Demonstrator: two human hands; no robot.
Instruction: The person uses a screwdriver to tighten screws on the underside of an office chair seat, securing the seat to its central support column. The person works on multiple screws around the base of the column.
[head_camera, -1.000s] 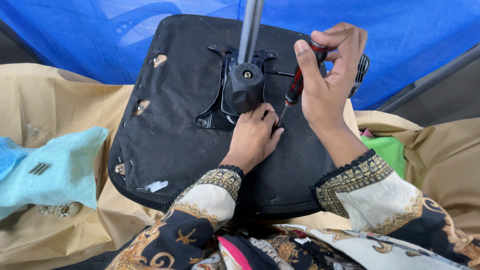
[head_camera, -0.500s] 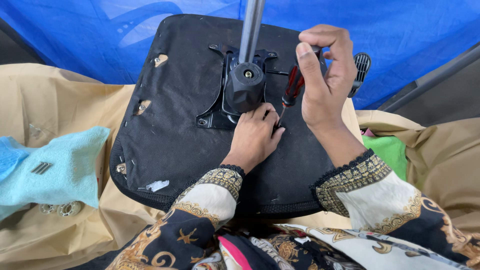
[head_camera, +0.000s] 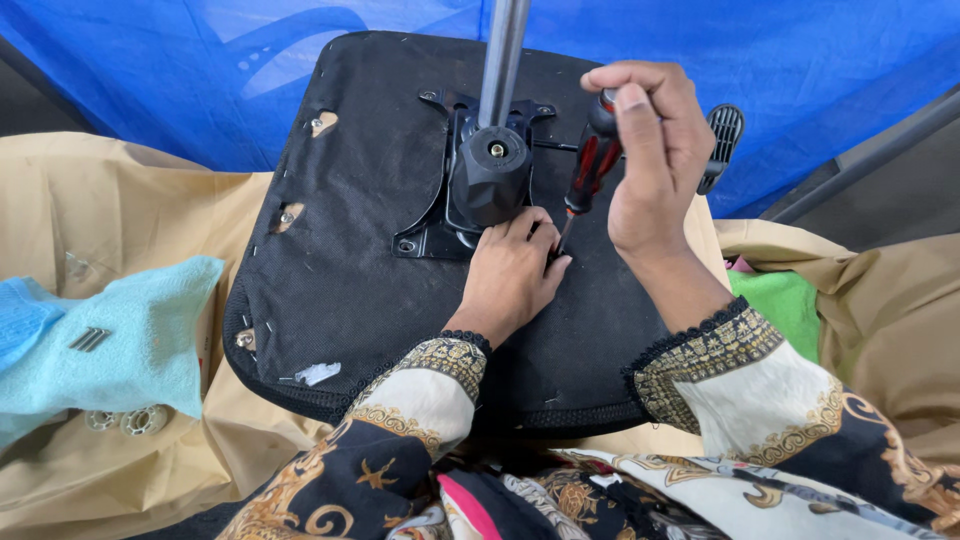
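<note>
An upturned black office-chair seat (head_camera: 350, 260) lies in front of me, its black metal mechanism plate (head_camera: 432, 225) and gas-lift column (head_camera: 500, 60) pointing up. My right hand (head_camera: 650, 170) grips a red-and-black screwdriver (head_camera: 590, 165) held nearly upright, tip down at the plate's near right corner. My left hand (head_camera: 512, 275) rests on the seat underside with its fingers pinched around the screwdriver tip, steadying it at the screw.
A black lever paddle (head_camera: 722, 140) sticks out at the seat's right. A light blue cloth (head_camera: 130, 335) lies at left on tan fabric (head_camera: 120, 230), with small metal parts (head_camera: 125, 420) below it. A blue tarp (head_camera: 250, 60) lies behind, green cloth (head_camera: 785, 305) at right.
My right hand has shifted slightly on the screwdriver handle, which now stands a little more upright. My left hand stays at the tip.
</note>
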